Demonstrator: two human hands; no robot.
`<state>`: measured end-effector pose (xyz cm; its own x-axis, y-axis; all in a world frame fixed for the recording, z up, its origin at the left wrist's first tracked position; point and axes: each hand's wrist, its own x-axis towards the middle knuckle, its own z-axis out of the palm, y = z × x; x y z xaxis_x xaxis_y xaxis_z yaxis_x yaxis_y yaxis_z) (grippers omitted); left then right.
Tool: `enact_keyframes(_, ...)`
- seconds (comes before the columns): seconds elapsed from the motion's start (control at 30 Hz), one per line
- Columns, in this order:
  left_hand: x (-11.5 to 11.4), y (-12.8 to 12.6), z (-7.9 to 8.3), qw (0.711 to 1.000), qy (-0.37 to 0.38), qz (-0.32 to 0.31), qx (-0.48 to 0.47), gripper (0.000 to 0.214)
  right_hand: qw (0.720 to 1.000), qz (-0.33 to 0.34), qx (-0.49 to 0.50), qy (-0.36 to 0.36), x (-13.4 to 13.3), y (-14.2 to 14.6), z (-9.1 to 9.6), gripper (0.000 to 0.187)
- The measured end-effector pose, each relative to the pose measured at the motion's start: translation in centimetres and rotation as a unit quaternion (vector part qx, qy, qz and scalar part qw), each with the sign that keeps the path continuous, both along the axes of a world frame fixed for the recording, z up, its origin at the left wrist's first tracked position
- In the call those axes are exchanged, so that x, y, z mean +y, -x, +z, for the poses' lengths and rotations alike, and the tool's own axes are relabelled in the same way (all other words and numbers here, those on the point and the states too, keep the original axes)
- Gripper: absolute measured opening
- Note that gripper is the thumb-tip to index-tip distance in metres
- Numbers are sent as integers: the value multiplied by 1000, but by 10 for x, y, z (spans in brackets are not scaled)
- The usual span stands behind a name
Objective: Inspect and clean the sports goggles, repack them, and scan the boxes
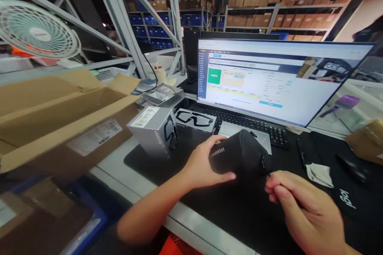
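Note:
A black zippered glasses case with pale lettering is tilted above the dark desk mat. My left hand wraps around its left part, thumb along the near side. At the case's right end my right hand is closed in a pinch on a small dark zipper pull, mostly hidden by the fingers. Left of the case stands a grey box with a printed picture of goggles. Behind it lies a flat box with a similar picture, and a pale card or box is partly covered by the case.
A monitor stands behind a keyboard. To the right are a mouse, a folded cloth and a brown box. An open carton and a fan are at left. Metal struts rise behind the desk.

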<state>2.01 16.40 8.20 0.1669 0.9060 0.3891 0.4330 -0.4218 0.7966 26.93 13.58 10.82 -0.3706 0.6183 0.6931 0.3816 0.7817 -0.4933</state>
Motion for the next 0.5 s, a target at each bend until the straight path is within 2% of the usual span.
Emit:
enact_keyframes(0.07,2,1,-1,1000,-5,11,-8,80,996,41,-19,-75,-5,10,-4,16)
enact_keyframes(0.13,5,0,-4,999,-4,25,-32,78,986,56,-40,-149,-8,26,-15,18)
enact_keyframes(0.2,7,-3,-8,995,18,29,-93,76,979,61,-77,-179,-8,41,-34,20)
enact_keyframes(0.27,7,-8,-10,977,58,43,-199,69,972,77,-113,-188,-8,54,-57,23)
enact_keyframes(0.37,3,-14,-8,917,107,91,-374,63,954,88,-199,-207,-4,66,-91,32)
enact_keyframes(0.43,1,-17,-3,854,156,120,-482,64,941,69,-274,-185,5,71,-107,33)
enact_keyframes(0.5,0,-21,2,785,209,141,-566,61,939,56,-309,-137,19,75,-115,31)
